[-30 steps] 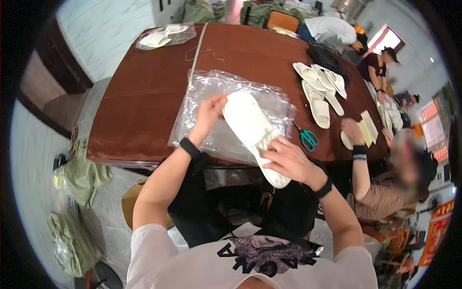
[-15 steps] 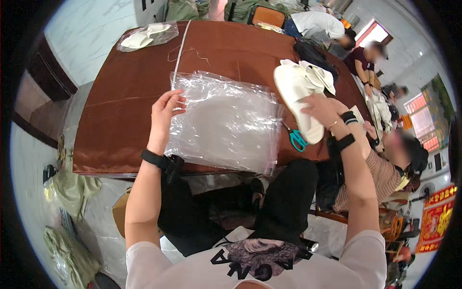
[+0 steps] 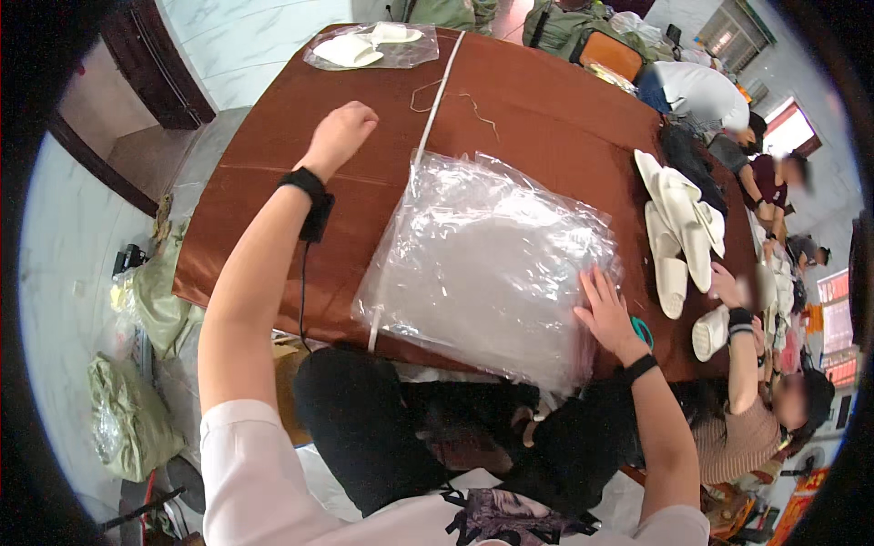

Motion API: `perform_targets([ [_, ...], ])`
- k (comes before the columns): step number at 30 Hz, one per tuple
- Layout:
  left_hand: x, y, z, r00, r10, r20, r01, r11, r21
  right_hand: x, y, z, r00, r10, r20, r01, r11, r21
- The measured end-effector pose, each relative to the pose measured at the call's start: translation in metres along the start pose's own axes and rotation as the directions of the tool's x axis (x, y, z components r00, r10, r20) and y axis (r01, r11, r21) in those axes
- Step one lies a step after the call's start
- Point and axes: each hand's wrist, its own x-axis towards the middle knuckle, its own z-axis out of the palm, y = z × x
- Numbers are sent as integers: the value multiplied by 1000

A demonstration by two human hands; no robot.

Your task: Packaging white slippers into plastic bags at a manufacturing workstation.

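Note:
My left hand [image 3: 342, 136] is raised over the far left part of the table, its fingers curled closed, with nothing seen in them. My right hand [image 3: 604, 314] lies flat with spread fingers on the right edge of a stack of clear plastic bags [image 3: 492, 264]. Just beyond that hand, the teal handle of a pair of scissors [image 3: 642, 331] shows, partly hidden. Several white slippers [image 3: 675, 223] lie heaped together to the right of the bags. Another white slipper [image 3: 710, 335] lies nearer the right edge, beside a co-worker's arm.
A bagged pair of white slippers [image 3: 364, 47] lies at the far left of the brown-covered table [image 3: 264, 196]. A white strip [image 3: 441, 96] and loose thread [image 3: 478, 109] cross the cloth. At the right, a co-worker's hand [image 3: 726, 284] reaches near the slippers; other people work beyond.
My right hand has left the white slipper it held and come down on the plastic bags. My left hand has moved off the bags' left edge and curled closed. The view has turned leftward.

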Motion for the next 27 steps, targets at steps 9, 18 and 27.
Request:
perform_targets([
  [9, 83, -28, 140, 960, -83, 269, 74, 996, 42, 5, -13, 7, 991, 119, 58, -110, 985, -134],
  [18, 57, -53, 129, 974, -152, 166, 191, 950, -247, 4, -11, 7, 986, 152, 72, -145, 985, -92],
  [27, -151, -78, -110, 826, -474, -305, 393, 872, -292, -2, -5, 17, 984, 162, 72, -154, 982, -107],
])
